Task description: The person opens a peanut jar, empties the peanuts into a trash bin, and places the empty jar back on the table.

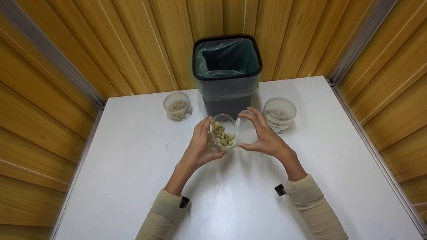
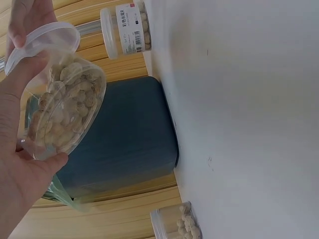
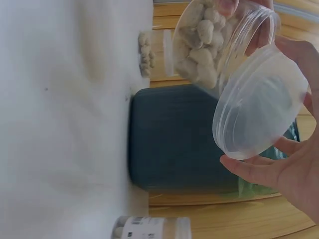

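My left hand (image 1: 199, 143) grips a clear plastic jar (image 2: 70, 107) that is tilted, its open mouth turned toward the right. Pale, lumpy pieces like peanuts in the shell (image 1: 223, 136) lie inside the jar. In my right hand (image 1: 266, 136), thumb and fingertips hold a round translucent lid (image 3: 261, 104) by its rim. The lid stands on edge close beside the jar's mouth, off the jar. Both hands are above the white table, in front of the bin.
A dark bin (image 1: 227, 90) with a clear liner stands at the table's back edge. Left of it is a jar (image 1: 177, 106) partly filled with similar pieces; right of it is another, labelled jar (image 1: 279, 115). Wood-look panels (image 1: 133, 43) surround the white table (image 1: 126, 173).
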Demonstrator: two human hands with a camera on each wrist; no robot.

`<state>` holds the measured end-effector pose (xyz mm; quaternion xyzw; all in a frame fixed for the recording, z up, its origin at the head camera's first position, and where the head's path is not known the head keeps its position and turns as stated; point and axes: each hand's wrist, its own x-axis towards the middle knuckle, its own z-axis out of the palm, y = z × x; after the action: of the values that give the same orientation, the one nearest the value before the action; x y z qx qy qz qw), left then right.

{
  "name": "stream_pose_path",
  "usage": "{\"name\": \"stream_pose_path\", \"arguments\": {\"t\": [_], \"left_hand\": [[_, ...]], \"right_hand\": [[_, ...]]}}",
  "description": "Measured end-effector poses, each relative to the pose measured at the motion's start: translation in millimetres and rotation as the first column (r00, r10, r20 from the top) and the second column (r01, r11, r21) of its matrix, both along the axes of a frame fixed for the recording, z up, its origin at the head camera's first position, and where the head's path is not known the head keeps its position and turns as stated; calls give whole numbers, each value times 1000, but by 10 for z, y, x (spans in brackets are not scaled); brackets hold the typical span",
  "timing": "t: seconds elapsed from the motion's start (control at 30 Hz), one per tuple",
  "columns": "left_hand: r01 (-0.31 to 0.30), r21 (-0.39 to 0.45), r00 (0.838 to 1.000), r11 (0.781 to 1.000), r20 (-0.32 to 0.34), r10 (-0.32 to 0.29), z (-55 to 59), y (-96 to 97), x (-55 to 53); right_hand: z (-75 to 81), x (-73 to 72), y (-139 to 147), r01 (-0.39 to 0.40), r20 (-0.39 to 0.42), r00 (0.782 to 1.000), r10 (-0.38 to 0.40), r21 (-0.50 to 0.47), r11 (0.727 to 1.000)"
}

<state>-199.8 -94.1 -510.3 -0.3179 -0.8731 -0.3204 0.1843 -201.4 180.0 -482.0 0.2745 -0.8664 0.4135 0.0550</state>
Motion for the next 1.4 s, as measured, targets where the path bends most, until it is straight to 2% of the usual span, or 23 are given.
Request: {"name": "stream_pose_path", "arguments": {"t": [0.2,0.43,0.67,0.73,1.1,1.4], "left_hand": [[-35,31,999,999,-3,35,-5,-60,-1],[-81,58,996,995,-42,84,6,-107,-6],[-98,37,993,994,-66,100,4,-171,12],[-99,34,993,995,-61,101,2,-178,19],[-118,35,991,992,-57,119,-26,-198,29],[-118,42,991,992,-61,121,-53,-189,29]], "right_hand": [[-198,-98,58,64,51,997,-64,-7,998],[-411,-185,63,67,121,990,-68,14,998],[-489,-195,-1,51,299,953,-43,-20,998],[-506,-198,-15,45,322,946,-36,-20,999],[-599,-242,17,52,304,952,-45,-14,999],[-705,-278,71,71,241,964,-110,165,984]]}}
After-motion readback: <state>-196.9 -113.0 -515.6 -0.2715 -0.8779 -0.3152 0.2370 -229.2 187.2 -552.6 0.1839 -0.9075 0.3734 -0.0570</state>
